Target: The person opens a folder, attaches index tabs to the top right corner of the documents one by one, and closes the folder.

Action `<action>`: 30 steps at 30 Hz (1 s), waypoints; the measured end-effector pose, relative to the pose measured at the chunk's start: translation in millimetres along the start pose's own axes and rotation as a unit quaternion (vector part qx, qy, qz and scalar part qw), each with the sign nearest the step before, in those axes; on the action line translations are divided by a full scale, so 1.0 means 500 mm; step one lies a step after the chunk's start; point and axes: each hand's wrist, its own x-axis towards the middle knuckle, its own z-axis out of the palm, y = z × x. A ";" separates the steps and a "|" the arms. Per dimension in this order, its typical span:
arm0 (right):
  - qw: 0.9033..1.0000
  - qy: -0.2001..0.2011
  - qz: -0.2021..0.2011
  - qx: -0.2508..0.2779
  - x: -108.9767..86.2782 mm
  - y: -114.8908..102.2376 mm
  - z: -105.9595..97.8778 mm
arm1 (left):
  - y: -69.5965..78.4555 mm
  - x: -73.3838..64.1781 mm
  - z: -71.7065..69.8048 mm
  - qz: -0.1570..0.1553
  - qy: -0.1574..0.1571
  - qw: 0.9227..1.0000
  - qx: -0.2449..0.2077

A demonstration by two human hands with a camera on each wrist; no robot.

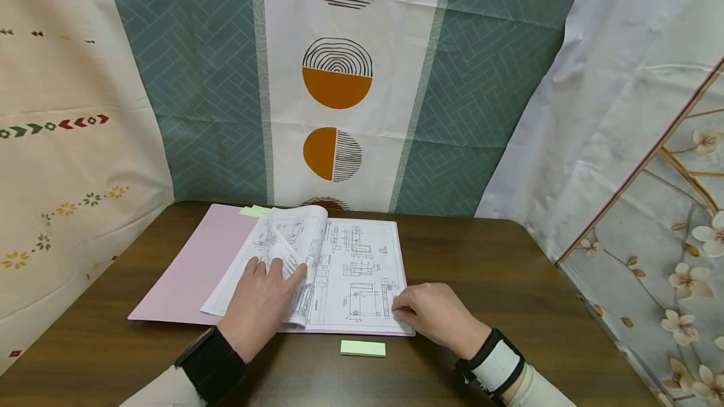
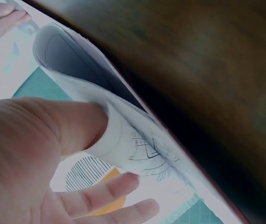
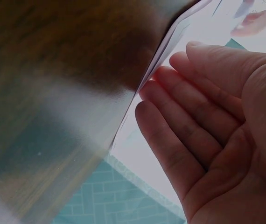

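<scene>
A stack of white sheets with technical drawings (image 1: 362, 256) lies in a pink folder (image 1: 198, 262) opened flat on the table. Several sheets (image 1: 311, 231) are turned over to the left and form a rounded curl at the fold. My left hand (image 1: 263, 303) rests on these turned sheets with its fingers spread. In the left wrist view, its thumb (image 2: 84, 123) presses against the curled paper. At the right edge of the drawing lies my right hand (image 1: 438, 316), its fingertips at the sheet's border. The right wrist view shows its fingers (image 3: 179, 121) loosely extended, with nothing gripped.
A pale green sticky-note pad (image 1: 362, 348) lies in front of the folder. Green tabs (image 1: 254, 211) stick out at the sheets' top left. The brown wooden table (image 1: 464, 250) ends at patterned cloth hangings (image 1: 503, 80) behind and at the sides.
</scene>
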 end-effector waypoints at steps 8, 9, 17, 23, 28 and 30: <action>1.000 0.004 -0.005 -0.006 0.000 -0.002 -0.001 | 0.000 0.016 0.003 0.027 -0.041 0.999 0.007; 1.000 0.004 -0.003 -0.008 0.001 -0.002 -0.001 | 0.003 0.020 0.002 0.033 -0.048 0.998 0.004; 1.000 0.002 -0.004 -0.005 0.000 -0.004 0.001 | 0.048 0.068 0.009 0.096 -0.072 0.992 -0.047; 1.000 -0.002 0.001 -0.001 0.002 -0.003 0.002 | 0.075 0.084 0.015 0.091 -0.125 0.986 -0.058; 1.000 -0.004 0.004 -0.002 0.004 -0.003 0.000 | 0.076 0.090 0.016 0.057 -0.143 0.987 -0.042; 1.000 -0.003 0.002 -0.004 0.004 -0.002 0.001 | 0.075 0.091 0.017 0.053 -0.143 0.987 -0.039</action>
